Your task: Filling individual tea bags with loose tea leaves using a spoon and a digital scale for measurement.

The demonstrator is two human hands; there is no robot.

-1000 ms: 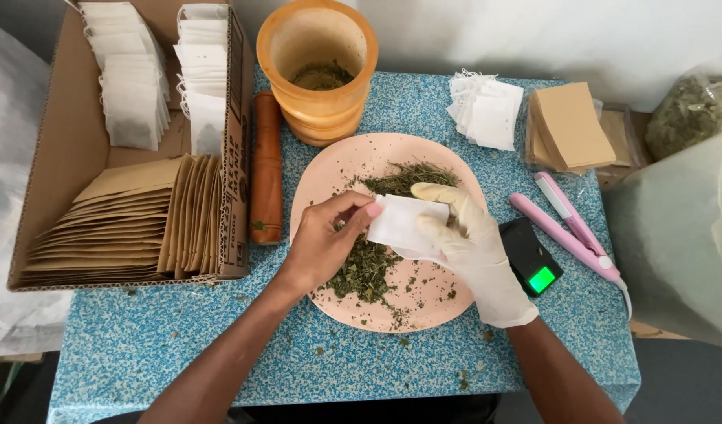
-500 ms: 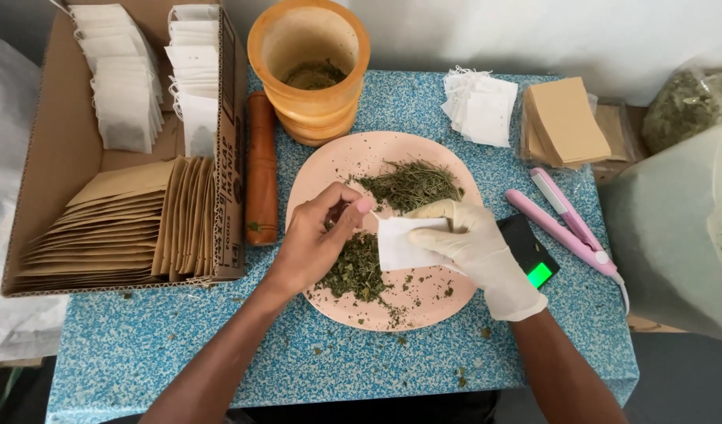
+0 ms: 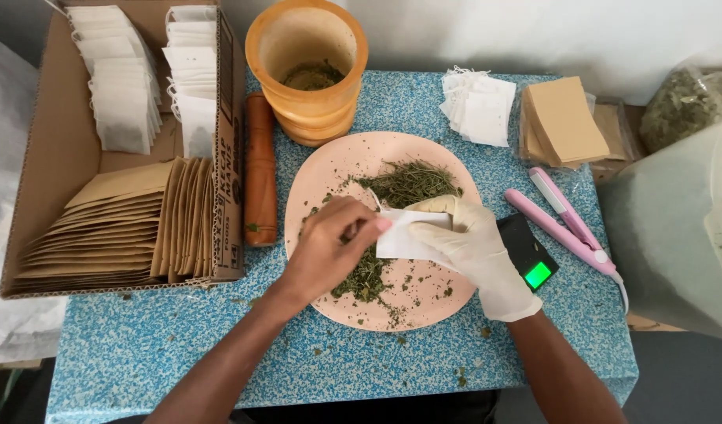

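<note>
A small white paper tea bag (image 3: 408, 235) hangs over a peach plate (image 3: 353, 161) strewn with dried green herbs (image 3: 408, 183). My right hand (image 3: 475, 251), in a white glove, grips the bag's right side. My bare left hand (image 3: 333, 247) pinches the bag's left edge with thumb and fingertips, just above a darker heap of herbs (image 3: 365, 276). Both hands hover over the middle of the plate.
A cardboard box (image 3: 47, 157) at left holds white bags and brown envelopes. A wooden mortar (image 3: 307, 71) and pestle (image 3: 260, 169) stand behind the plate. Right of it lie loose white bags (image 3: 479, 106), brown envelopes (image 3: 564, 122), a pink sealer (image 3: 569, 224), a small black scale (image 3: 530, 251) and herb sacks (image 3: 675, 212).
The bag dropped lower over the plate. My left hand let go of its edge, dipped toward the herbs, then came back to the bag's left edge.
</note>
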